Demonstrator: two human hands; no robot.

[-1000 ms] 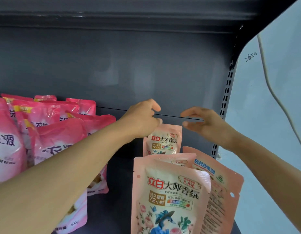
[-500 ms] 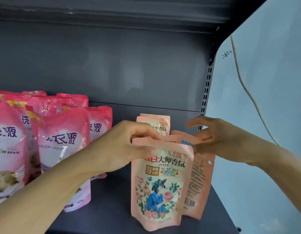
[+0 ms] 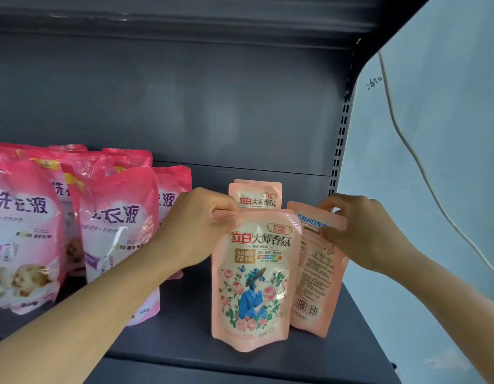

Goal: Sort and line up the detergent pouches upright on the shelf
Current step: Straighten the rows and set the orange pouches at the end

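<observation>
A peach pouch with a rose picture stands upright at the front of the dark shelf. My left hand pinches its top left corner. To its right a second peach pouch stands with its printed back and barcode facing me, and my right hand grips its top edge. Behind them more peach pouches stand upright near the back wall. Several bright pink pouches are lined up on the left side of the shelf.
The shelf's grey back panel rises behind the pouches, with an upper shelf overhead. A slotted upright post bounds the right side. Beyond it is a pale wall with a white cable.
Both hands came back from the rear pouch toward the front. My left hand took the front rose pouch's top corner, and my right hand closed on the back-facing pouch's top.
</observation>
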